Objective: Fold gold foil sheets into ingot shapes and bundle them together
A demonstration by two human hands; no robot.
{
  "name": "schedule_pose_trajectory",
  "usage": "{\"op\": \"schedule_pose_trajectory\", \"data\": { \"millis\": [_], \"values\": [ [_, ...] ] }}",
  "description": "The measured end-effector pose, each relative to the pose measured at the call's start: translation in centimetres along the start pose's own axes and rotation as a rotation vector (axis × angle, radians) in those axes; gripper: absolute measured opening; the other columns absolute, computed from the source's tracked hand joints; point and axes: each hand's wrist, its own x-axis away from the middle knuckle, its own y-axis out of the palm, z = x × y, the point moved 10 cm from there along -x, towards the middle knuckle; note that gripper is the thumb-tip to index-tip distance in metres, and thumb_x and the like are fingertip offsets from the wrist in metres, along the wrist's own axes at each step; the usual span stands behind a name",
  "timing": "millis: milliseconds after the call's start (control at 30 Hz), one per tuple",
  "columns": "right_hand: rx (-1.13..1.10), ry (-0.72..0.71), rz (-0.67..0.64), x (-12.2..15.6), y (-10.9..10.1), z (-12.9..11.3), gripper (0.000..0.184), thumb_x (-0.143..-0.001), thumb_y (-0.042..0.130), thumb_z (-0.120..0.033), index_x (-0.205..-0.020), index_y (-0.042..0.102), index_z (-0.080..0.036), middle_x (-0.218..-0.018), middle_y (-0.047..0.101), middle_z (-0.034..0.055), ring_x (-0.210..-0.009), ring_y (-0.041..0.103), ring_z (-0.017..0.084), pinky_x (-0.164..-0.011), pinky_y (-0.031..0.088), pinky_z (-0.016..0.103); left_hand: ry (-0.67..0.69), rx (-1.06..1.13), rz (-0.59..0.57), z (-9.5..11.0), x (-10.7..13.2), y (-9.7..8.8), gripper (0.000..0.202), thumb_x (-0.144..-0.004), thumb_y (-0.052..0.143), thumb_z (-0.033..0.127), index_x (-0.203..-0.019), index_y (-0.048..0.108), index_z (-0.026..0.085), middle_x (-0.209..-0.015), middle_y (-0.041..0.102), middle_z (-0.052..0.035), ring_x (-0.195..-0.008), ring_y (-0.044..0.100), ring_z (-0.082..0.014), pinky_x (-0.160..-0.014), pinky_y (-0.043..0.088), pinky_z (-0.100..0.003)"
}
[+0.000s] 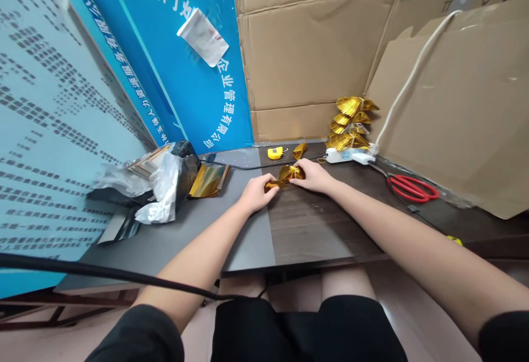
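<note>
Left side: A pale blue printed board (pixel 61 130) and a blue banner (pixel 165 59) are seen leaning against the wall, and a small silver bag (pixel 203 37) is stuck on the banner.

Desk, left part: A white plastic bag (pixel 163 183) and a black bag (pixel 187 172) are placed beside a stack of gold foil sheets (pixel 209 180).

Left hand (pixel 256 194): The fingers are closed and curled, and the narrow end of a gold foil piece (pixel 290 173) is pinched by them.

Middle: The gold foil piece is held between both hands, above the desk (pixel 314 224). It is being folded or pressed, as is judged from the hands, but the exact fold is partly hidden by the fingers.

Right hand (pixel 312 177): The fingers are nearly closed and are pressed on the wide end of the same piece.

Desk, far part: A yellow tape measure (pixel 275 152) and one folded gold piece (pixel 300 151) are placed near the hands. A white power strip (pixel 345 155) is placed behind them.

Right side: A pile of fan-shaped gold pieces (pixel 351 122) is stacked against cardboard (pixel 318 48). Red scissors (pixel 411 188) are laid further right.
</note>
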Motion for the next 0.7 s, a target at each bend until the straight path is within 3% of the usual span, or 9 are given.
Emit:
{"op": "schedule_pose_trajectory", "data": {
  "millis": [100, 200, 400, 700],
  "values": [
    [-0.066, -0.094, -0.059, -1.7, 1.7, -3.0, 0.030, -0.081, 0.075, -0.032, -0.105, 0.065, -0.016, -0.102, 0.069, 0.0106, -0.093, 0.066, 0.024, -0.081, 0.051, 0.034, -0.070, -0.111, 0.046, -0.8, 0.2, -1.0, 0.012, -0.089, 0.061, 0.027, -0.095, 0.069, 0.021, -0.097, 0.077, -0.0029, -0.087, 0.068, -0.0165, -0.077, 0.045, -0.024],
    [-0.120, -0.163, -0.101, -2.6, 2.3, -4.3, 0.026, -0.082, 0.074, -0.029, -0.102, 0.066, -0.016, -0.100, 0.069, 0.0106, -0.092, 0.066, 0.024, -0.081, 0.052, 0.034, -0.147, -0.210, 0.073, -1.6, 0.6, -2.1, 0.013, -0.088, 0.061, 0.027, -0.096, 0.069, 0.022, -0.099, 0.077, -0.0042, -0.091, 0.070, -0.0204, -0.075, 0.045, -0.025],
    [-0.222, -0.231, -0.130, -1.3, 2.1, -3.9, 0.047, -0.076, 0.073, -0.020, -0.121, 0.063, -0.014, -0.114, 0.068, 0.0121, -0.102, 0.067, 0.025, -0.092, 0.054, 0.037, -0.180, -0.333, 0.030, -1.2, 0.7, -2.0, 0.016, -0.089, 0.063, 0.037, -0.098, 0.069, 0.025, -0.103, 0.078, -0.0028, -0.096, 0.071, -0.0227, -0.072, 0.045, -0.026],
    [-0.307, -0.204, -0.099, -0.9, 2.1, -4.3, 0.052, -0.074, 0.066, -0.015, -0.125, 0.061, -0.014, -0.116, 0.072, 0.0122, -0.100, 0.069, 0.024, -0.091, 0.054, 0.036, -0.145, -0.442, -0.015, 0.2, 0.4, -0.4, 0.019, -0.091, 0.059, 0.041, -0.088, 0.065, 0.024, -0.100, 0.076, -0.0030, -0.097, 0.070, -0.0234, -0.069, 0.042, -0.027]
  ]
}}
